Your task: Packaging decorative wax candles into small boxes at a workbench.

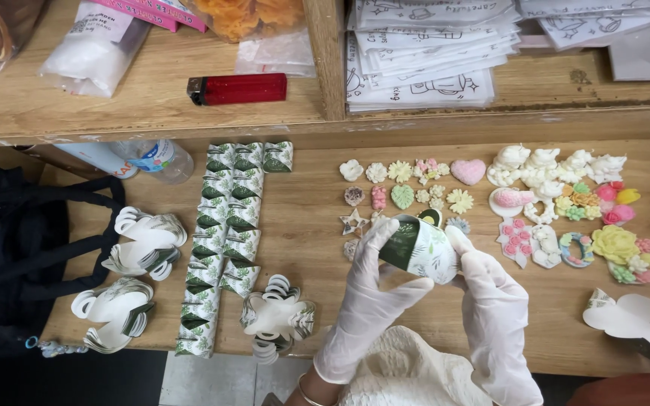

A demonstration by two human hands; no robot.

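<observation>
I hold one small paper gift box printed with green leaves on white (419, 244) between both gloved hands, just in front of the spread of small moulded ornaments in white, pink, yellow and green (490, 203) laid out on the wooden table (310, 210). My left hand (366, 304), in a thin white glove, grips the box's left side, thumb reaching up along its folded edge; my right hand (494, 312), gloved alike, grips the right side with fingers curled beneath. Both hands are closed on the box, neither slack nor free. The box sits tilted, its top flaps partly folded; I cannot tell whether anything lies inside. Progress, as I judge it: to the left of the box, two columns of finished folded leaf-print boxes (223, 240) stand completed. Further left, and at the near edge, stacks of flat die-cut box blanks (141, 244) remain unfolded, with another blank (637, 319) right of the box. The ornaments appear unpacked. A red lighter (238, 88) rests on the shelf beyond the box.
</observation>
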